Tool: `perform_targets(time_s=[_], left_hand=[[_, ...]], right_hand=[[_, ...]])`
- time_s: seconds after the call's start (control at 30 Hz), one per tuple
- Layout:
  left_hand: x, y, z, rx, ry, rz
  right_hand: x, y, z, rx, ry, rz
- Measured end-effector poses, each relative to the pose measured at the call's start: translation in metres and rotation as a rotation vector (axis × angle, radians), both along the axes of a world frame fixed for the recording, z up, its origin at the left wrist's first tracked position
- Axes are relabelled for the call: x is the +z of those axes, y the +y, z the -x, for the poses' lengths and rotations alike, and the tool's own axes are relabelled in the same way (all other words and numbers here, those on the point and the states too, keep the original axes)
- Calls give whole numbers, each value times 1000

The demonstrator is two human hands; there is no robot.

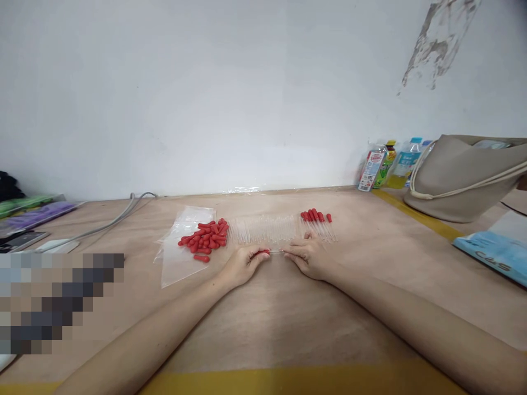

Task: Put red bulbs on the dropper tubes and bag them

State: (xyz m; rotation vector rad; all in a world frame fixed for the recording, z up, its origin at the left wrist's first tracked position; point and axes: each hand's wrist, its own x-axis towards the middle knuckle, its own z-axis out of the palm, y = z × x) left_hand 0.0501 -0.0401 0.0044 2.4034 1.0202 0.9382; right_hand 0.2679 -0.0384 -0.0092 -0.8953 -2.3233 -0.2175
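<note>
My left hand [242, 264] is closed on a red rubber dropper bulb [263, 252]. My right hand [309, 257] pinches a thin clear dropper tube [276, 252], whose left end meets the bulb; how far it sits inside is too small to tell. Just beyond my hands lies a row of clear dropper tubes [263, 228] without bulbs. To its right, several tubes carry red bulbs at their far ends, forming a group of assembled droppers [315, 215]. A pile of loose red bulbs [206, 236] rests on clear plastic bags [181, 266] left of my left hand.
A grey cable [117, 219] crosses the table at the left, near a phone [24, 240]. Drink bottles [405, 162], a carton [371, 169] and a beige bag [461, 181] stand at the back right. Nearer lies a blue packet [489, 253]. A white wall [206, 99] closes off the back.
</note>
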Motion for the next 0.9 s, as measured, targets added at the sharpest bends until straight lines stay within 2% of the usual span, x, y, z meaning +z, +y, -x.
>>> perform_targets(time_s=[0.23,0.47,0.8,0.9], left_hand=[[-2,-1,-2,-50,80,-97],[1,3,1,12,28,-115],[2,5,3,43,157,-259],[2,2,1,28,150,-249]], right_hand=[[-1,-1,-2,-33,-106,-69],[-4,-6,5,-83,32,-53],[-1,-3,3,-39,11,-57],[1,-4,5,-32,11,-69]])
